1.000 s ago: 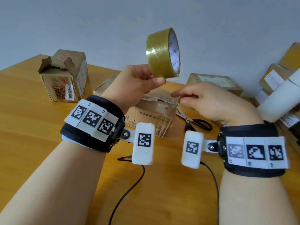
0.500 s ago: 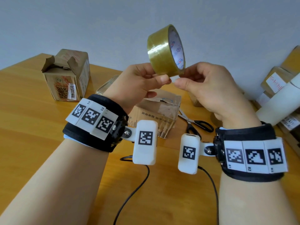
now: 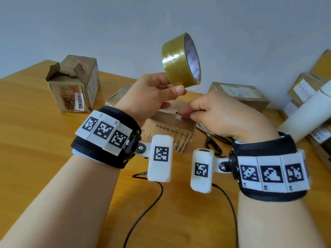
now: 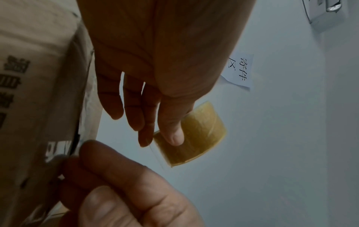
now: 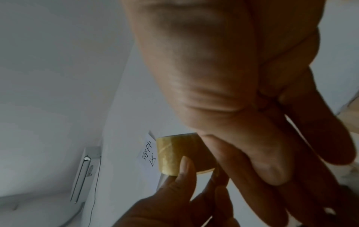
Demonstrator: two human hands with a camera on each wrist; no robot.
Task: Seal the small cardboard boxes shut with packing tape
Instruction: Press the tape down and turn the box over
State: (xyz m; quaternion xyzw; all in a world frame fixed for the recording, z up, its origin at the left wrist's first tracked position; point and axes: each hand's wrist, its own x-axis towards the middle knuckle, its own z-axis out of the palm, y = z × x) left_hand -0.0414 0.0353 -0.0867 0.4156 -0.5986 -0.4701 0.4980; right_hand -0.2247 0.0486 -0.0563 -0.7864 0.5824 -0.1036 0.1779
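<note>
My left hand (image 3: 176, 87) holds a roll of yellowish packing tape (image 3: 180, 59) up in the air, thumb on its outer face (image 4: 194, 138). A clear strip runs from the roll down to my right hand (image 3: 182, 113), which pinches the free end just above the top of a small cardboard box (image 3: 168, 127). That box lies on the wooden table (image 3: 35, 140) behind both wrists, its top partly hidden by my hands. The right wrist view shows the roll (image 5: 174, 153) beyond my fingers.
An open-flapped box (image 3: 75, 83) stands at the back left. Black-handled scissors (image 3: 213, 142) lie right of the small box. A flat labelled box (image 3: 238, 93), stacked parcels (image 3: 304, 86) and a white cylinder (image 3: 308, 113) crowd the right. Two cables (image 3: 143, 212) trail toward me.
My right hand reached up to the roll, took the tape end and drew it down toward the box. My left hand kept the roll raised.
</note>
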